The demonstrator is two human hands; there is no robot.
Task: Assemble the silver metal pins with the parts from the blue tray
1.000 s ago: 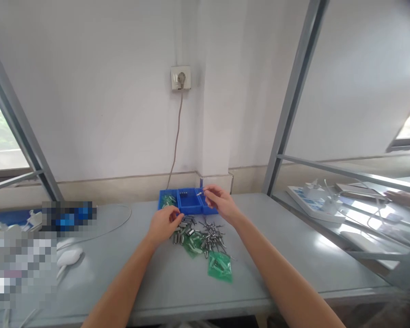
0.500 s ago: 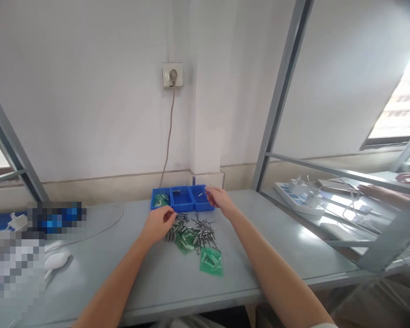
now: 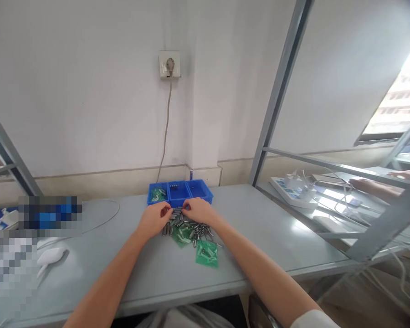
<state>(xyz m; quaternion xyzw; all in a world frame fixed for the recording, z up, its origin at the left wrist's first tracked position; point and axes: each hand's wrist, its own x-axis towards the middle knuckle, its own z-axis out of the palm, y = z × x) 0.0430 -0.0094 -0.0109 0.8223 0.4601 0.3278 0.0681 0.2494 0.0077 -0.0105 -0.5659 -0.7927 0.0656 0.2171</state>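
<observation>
My left hand [image 3: 155, 218] rests at the left side of a pile of short dark metal cylinders [image 3: 168, 228], thumb and fingers pinched. My right hand [image 3: 201, 211] reaches over the top of the pile, its fingertips curled together close to the left ones. Whatever either hand grips is too small to make out. Thin metal pins [image 3: 202, 231] lie heaped under my right wrist. A green packet [image 3: 181, 237] sits among the loose pieces, and another green packet [image 3: 207, 254] with pale pieces inside lies in front.
Behind the pile stands a blue three-compartment tray [image 3: 179, 195]: green packets left, a few dark cylinders in the middle, a tiny piece at right. A white plug-like device [image 3: 51, 256] and cable lie left. Beyond the metal frame [image 3: 276, 98] are a power strip [image 3: 294, 192] and another person's arm.
My right hand has moved from over the tray's right compartment, where it held a thin piece, left and down to the pile. My left hand stays beside the pile. The view shifted slightly.
</observation>
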